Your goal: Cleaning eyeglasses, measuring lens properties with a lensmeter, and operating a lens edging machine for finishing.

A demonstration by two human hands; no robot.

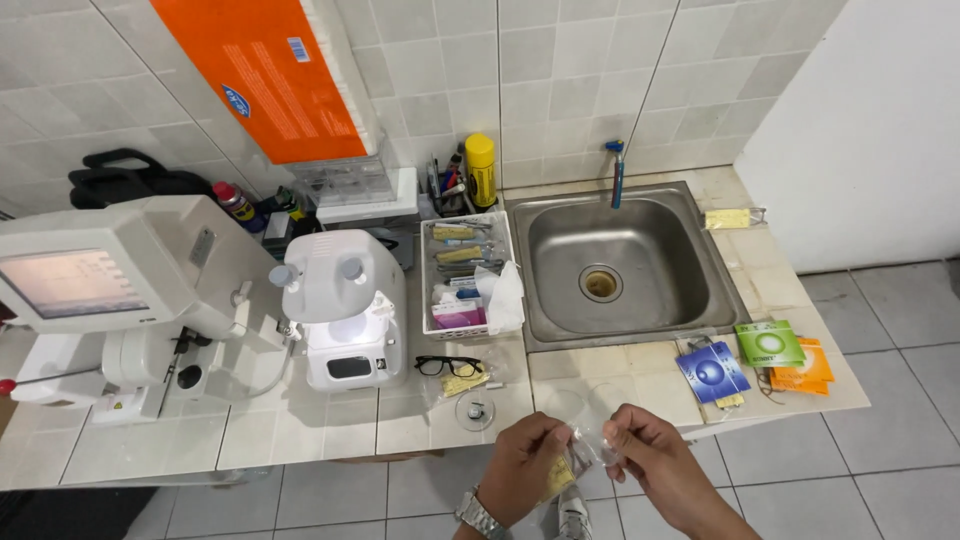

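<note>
Both hands' grips, left and right, pinched on a clear bag before tiled counter, steel sink.

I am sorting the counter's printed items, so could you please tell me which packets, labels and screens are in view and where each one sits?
Screen: far left, on the white machine; pale, rectangular.
Orange box: on the wall, top; long, with a blue oval label.
Blue packet: right of the sink; square.
Green packet: beside the blue one.
Orange packets: under the green one.
Clear bag: held by both hands, left hand, right hand; yellow slip inside.
</note>
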